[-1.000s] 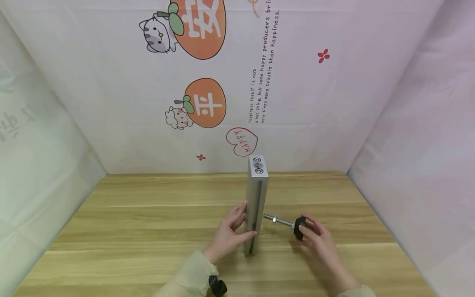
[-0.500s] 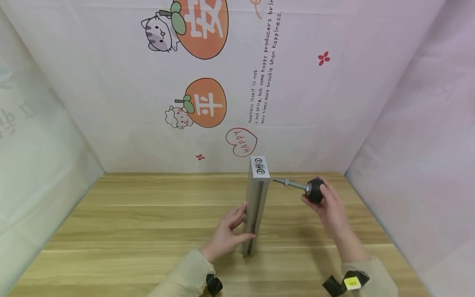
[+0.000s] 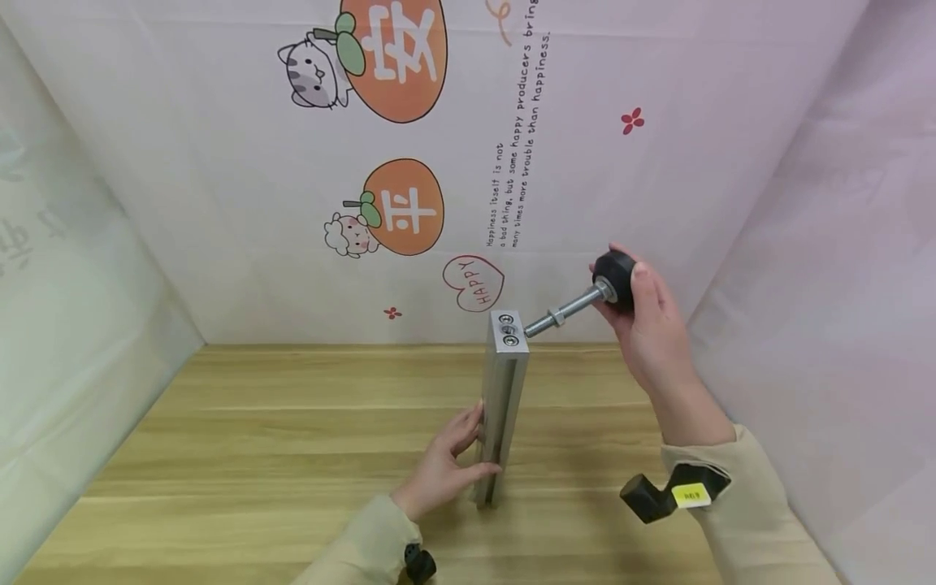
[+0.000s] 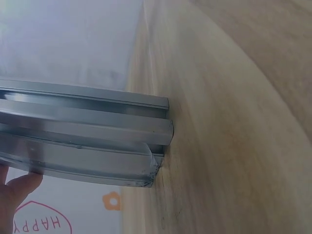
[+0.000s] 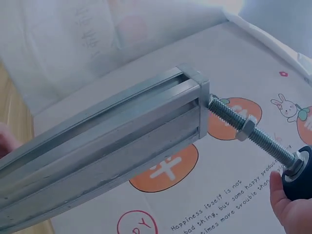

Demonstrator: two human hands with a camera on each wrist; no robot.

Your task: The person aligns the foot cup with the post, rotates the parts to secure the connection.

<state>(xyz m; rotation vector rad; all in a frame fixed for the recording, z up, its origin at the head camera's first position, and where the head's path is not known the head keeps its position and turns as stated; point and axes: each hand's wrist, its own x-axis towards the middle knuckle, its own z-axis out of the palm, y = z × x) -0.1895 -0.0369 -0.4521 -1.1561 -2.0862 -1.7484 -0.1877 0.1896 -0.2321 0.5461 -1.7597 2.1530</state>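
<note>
Left hand, low centre, is gripping the metal post; right hand, centre right, is pinching the black knob! Mid-frame, a heart is reading "HAPPY".

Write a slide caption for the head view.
Left hand grips an upright metal bar; right hand holds a threaded rod by its black end, slanting toward the bar's top.

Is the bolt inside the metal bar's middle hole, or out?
Out. In the head view, the bolt slants, its tip at the edge of the metal bar; the middle hole shows uncovered.
</note>
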